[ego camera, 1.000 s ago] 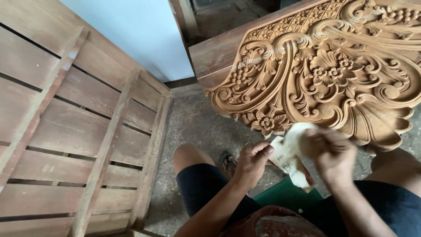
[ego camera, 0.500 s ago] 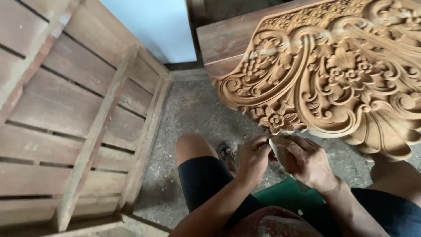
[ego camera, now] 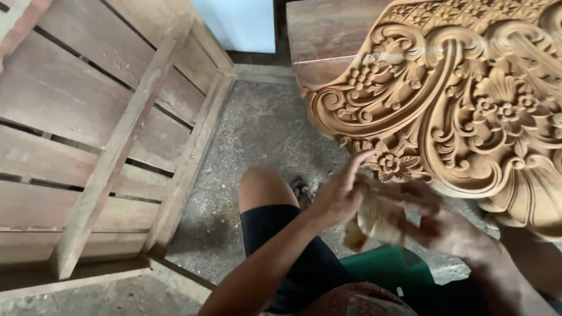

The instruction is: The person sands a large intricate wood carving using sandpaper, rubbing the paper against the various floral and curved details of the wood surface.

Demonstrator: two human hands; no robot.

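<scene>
A large carved wooden panel (ego camera: 456, 99) with scrolls, leaves and flowers fills the upper right. Just below its lower edge, both hands meet over a pale folded sheet, likely sandpaper (ego camera: 380, 219). My left hand (ego camera: 342, 190) pinches the sheet's left side, with fingers lifted toward a carved flower. My right hand (ego camera: 445, 225) grips the sheet from the right; it is blurred by motion. My knee in dark shorts (ego camera: 269, 199) is beneath the hands.
A slatted wooden frame (ego camera: 111, 134) leans at the left over a rough concrete floor (ego camera: 263, 129). A sandalled foot (ego camera: 301, 190) shows by the knee. A green object (ego camera: 392, 269) lies under the hands. A pale blue wall (ego camera: 240, 23) is behind.
The view has shifted so the panel and hands sit lower and more central. The sheet, spread out a second ago, is now folded smaller between both hands.
</scene>
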